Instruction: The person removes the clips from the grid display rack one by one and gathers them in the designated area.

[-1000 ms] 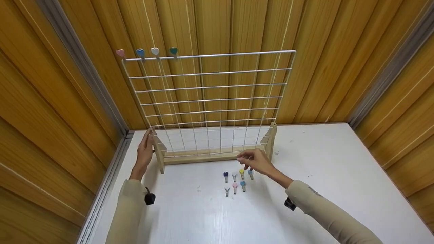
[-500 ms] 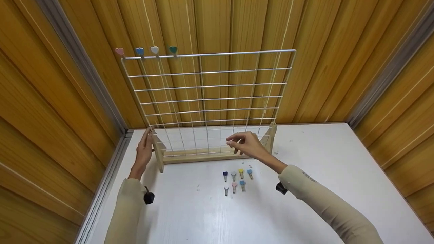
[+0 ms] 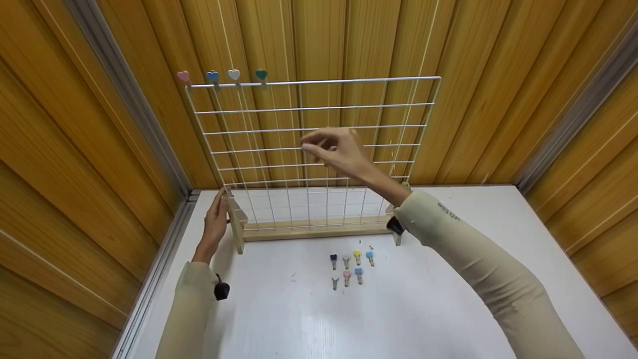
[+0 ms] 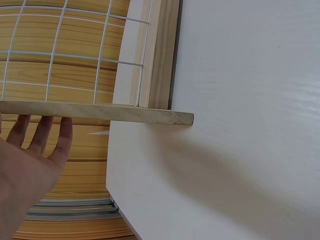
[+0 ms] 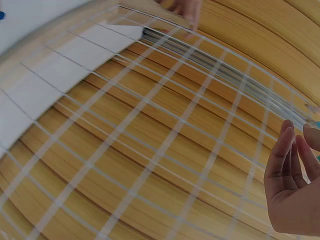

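My left hand rests at the left wooden side leg of the stand, and the left wrist view shows its fingers nearly straight against the leg's outer face. My right hand is raised in front of the wire grid, thumb and fingers brought together in a pinch. It holds a small clip, which its fingertips mostly hide. Along the grid's top bar stand heart clips: pink, blue, white and green.
Several more heart clips lie in two rows on the white table, among them a yellow clip, a dark blue clip and a pink clip. Corrugated wooden-look walls surround the table behind and at both sides.
My right hand has risen from above the clips on the table, up and leftward, to the middle of the grid. The left hand has stayed at the stand.
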Motion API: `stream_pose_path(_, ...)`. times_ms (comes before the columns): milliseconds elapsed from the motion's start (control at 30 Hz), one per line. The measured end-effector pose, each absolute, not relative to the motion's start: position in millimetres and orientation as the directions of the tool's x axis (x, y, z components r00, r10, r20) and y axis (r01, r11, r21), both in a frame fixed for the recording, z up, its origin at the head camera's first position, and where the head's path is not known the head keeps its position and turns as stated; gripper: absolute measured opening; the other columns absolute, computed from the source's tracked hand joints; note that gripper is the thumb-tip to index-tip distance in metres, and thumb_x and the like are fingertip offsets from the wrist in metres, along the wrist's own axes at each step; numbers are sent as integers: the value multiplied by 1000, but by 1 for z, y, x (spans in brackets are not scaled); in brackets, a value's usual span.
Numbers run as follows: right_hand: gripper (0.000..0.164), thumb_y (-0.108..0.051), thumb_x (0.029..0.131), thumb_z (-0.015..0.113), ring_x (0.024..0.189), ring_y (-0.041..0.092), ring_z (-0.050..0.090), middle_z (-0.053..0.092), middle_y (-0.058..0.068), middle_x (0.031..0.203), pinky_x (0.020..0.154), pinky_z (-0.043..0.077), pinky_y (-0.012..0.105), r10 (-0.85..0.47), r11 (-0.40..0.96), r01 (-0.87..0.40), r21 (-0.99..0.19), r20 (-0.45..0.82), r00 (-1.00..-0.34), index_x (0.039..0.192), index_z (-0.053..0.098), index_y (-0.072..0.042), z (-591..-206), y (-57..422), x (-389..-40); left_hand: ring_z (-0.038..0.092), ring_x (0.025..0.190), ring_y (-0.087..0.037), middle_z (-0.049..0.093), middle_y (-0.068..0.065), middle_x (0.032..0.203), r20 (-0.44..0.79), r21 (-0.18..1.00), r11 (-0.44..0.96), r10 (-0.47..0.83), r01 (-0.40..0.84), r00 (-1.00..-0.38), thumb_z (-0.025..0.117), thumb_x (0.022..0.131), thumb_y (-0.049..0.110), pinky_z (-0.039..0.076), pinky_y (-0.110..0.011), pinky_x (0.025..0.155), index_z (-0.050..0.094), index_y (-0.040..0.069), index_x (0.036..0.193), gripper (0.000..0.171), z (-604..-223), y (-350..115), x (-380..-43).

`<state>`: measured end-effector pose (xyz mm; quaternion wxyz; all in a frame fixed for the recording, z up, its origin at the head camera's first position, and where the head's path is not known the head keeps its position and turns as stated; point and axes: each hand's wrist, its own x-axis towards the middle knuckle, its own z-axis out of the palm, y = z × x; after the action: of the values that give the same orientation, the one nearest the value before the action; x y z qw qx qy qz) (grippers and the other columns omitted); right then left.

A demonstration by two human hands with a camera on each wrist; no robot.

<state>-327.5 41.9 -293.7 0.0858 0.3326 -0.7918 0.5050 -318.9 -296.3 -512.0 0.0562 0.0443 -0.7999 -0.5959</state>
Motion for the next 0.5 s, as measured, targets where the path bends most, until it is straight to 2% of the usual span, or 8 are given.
stream_pose_path(167,21,-10,96,72,71,8,67,77,16,107,62,58,20,-379,245,-664,-707,561,-736,113,75,2,-254,20,-332,18,158,-36,15,-10,173,25,960,281,-143,-16,-989,25,113,45,31,-58,124,12,27,166,58,-512,-296,-320)
stream_pose_path(333,23,-10,96,73,86,18,70,74,14,109,79,57,20,-303,252,-688,-681,620,-724,116,74,0,-232,-1,-340,17,159,-34,15,-8,173,33,957,288,-146,-10,-989,26,113,45,26,-56,126,12,26,166,58,-514,-297,-321)
stream_pose_path(500,33,-10,97,71,88,24,72,67,13,120,68,59,21,-262,177,-622,-763,572,-777,129,69,-4,-225,-19,-350,18,159,-35,15,-9,173,27,958,286,-150,-18,-988,26,113,45,28,-57,125,13,25,166,58,-516,-297,-324)
